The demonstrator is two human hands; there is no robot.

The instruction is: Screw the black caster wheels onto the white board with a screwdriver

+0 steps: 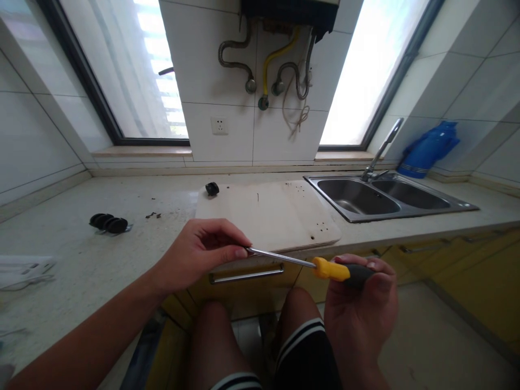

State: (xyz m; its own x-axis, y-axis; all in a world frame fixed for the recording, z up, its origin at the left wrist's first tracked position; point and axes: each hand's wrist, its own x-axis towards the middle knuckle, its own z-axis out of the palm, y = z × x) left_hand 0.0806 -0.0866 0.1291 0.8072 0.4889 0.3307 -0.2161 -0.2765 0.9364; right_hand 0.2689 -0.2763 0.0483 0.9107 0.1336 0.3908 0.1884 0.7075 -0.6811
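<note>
My right hand [361,303] is closed round the grey end of a yellow and grey handle of a screwdriver [284,258]. Its metal shaft points left, across the front of the counter. At the tip, the thumb and forefinger of my left hand [203,252] are pinched together. Whatever small dark piece sits between them is too small to make out. Just beyond both hands lies a pale board [260,216] with small holes in its right corners. A black caster wheel [212,188] stands at its far left corner.
Several black casters [109,222] sit in a row on the left of the counter [162,187], near small dark screws [153,215]. A double steel sink [353,214] with a faucet [369,172] and a blue jug-like container [428,149] are at right. Drawer handle [246,275] below.
</note>
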